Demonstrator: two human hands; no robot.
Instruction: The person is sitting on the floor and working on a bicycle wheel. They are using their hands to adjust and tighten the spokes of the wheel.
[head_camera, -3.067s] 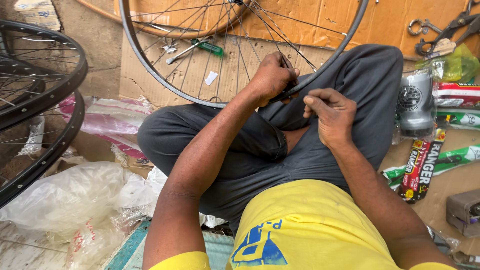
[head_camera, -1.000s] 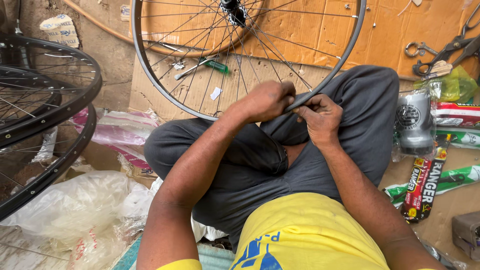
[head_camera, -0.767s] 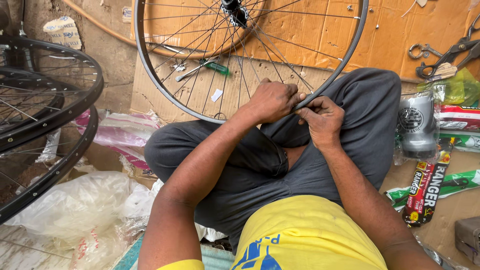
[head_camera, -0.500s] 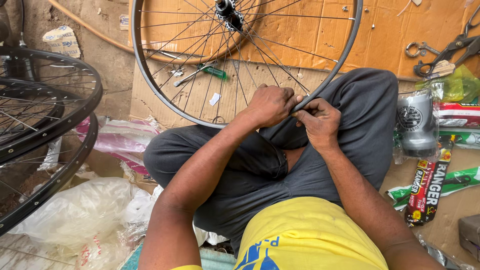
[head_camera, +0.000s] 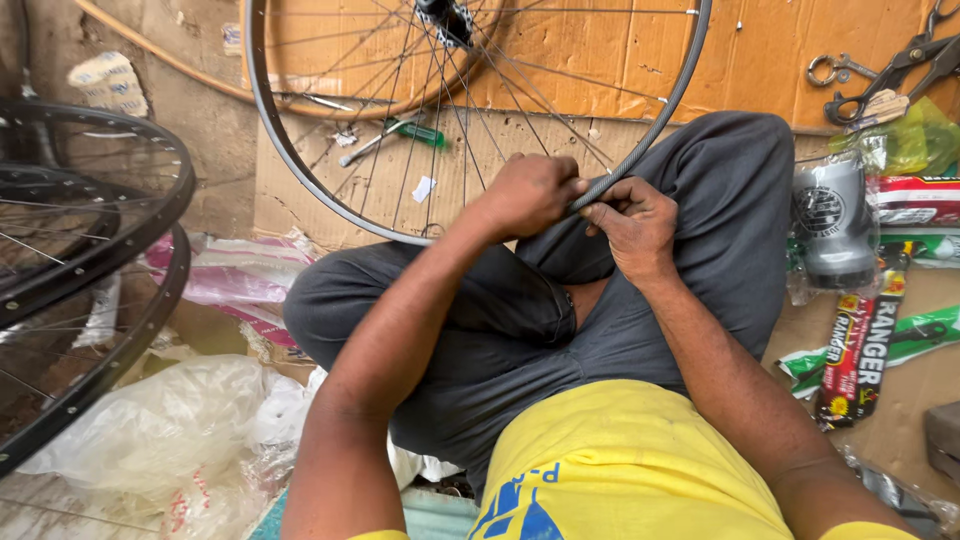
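Observation:
A spoked bicycle wheel (head_camera: 300, 165) with a dark metal rim stands upright over my crossed legs in grey trousers. My left hand (head_camera: 528, 192) is closed around the lower part of the rim. My right hand (head_camera: 632, 218) meets it from the right, its fingers pinching at the rim edge right beside the left hand. Whether a small part or tool sits between the right fingers is hidden. The hub (head_camera: 450, 15) shows at the top edge.
Two black spoked rims (head_camera: 110, 260) lean at the left above crumpled plastic bags (head_camera: 170, 430). A green-handled screwdriver (head_camera: 395, 137) lies on cardboard behind the wheel. At the right are scissors and pliers (head_camera: 880, 85), a grey canister (head_camera: 832, 225) and packaged goods (head_camera: 860, 345).
My right hand has come up to the rim and joined the left hand there. The view has shifted slightly, so the hub now shows at the top.

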